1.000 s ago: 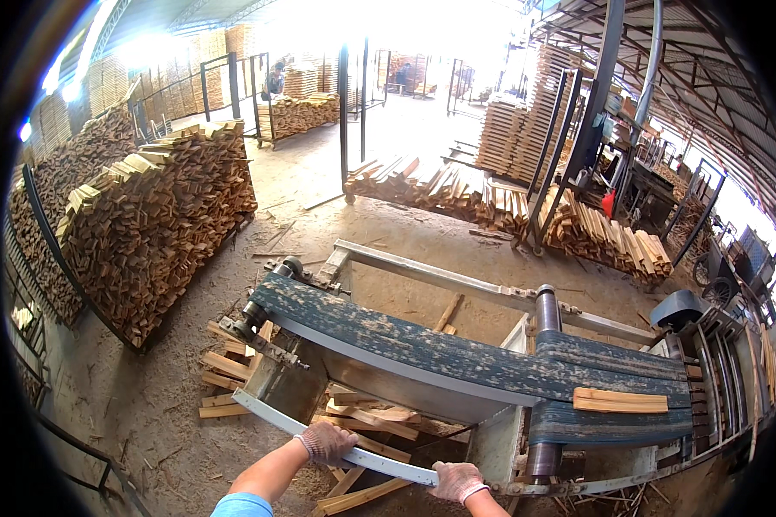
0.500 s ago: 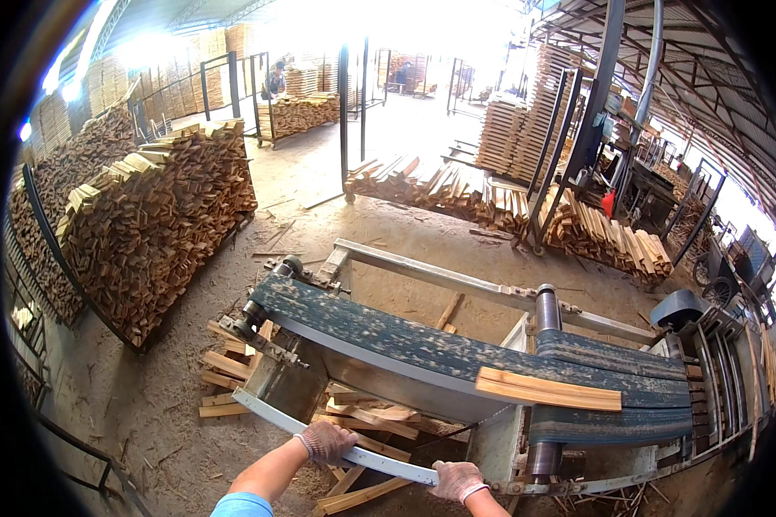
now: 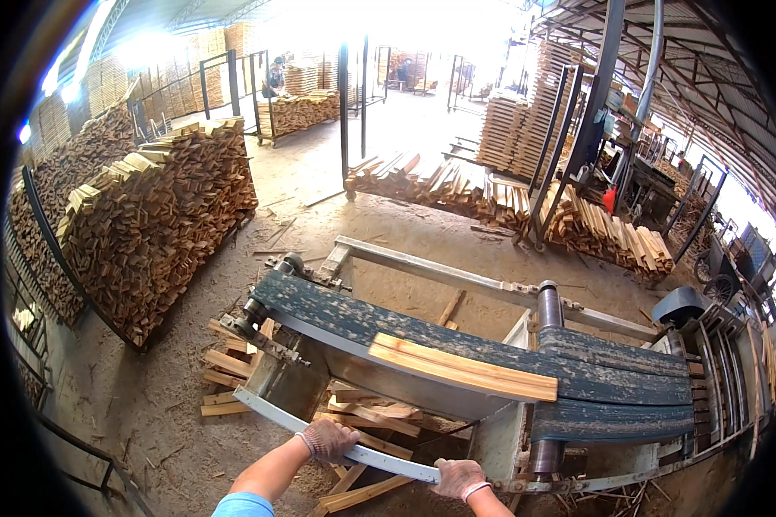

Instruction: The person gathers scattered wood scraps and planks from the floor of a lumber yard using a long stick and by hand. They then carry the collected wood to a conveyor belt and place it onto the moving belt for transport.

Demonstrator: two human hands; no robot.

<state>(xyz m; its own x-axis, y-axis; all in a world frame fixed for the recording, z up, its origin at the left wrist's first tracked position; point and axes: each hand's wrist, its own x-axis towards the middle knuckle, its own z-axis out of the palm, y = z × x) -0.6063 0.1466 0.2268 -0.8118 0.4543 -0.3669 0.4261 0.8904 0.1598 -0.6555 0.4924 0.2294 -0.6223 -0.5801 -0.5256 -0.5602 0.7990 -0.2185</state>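
Observation:
Both my hands wear knitted work gloves and rest on the pale metal side rail (image 3: 276, 414) of a conveyor. My left hand (image 3: 330, 440) curls over the rail's middle, fingers wrapped round it. At the rail's right end my right hand (image 3: 459, 478) grips it too, with the fingertips partly hidden. Beyond the rail runs a worn dark green conveyor belt (image 3: 336, 309). On it lies a light wooden board (image 3: 461, 367), lengthwise along the near edge and touched by neither hand.
Loose wood offcuts (image 3: 375, 418) lie beneath the conveyor frame. A tall rack of stacked wood (image 3: 159, 228) stands at left. More wood piles (image 3: 608, 233) sit beyond the belt. Metal rollers (image 3: 549, 306) carry the belts. A person (image 3: 276, 76) is far back.
The wooden board has travelled left along the belt, toward its far-left end. My hands have stayed in place on the rail.

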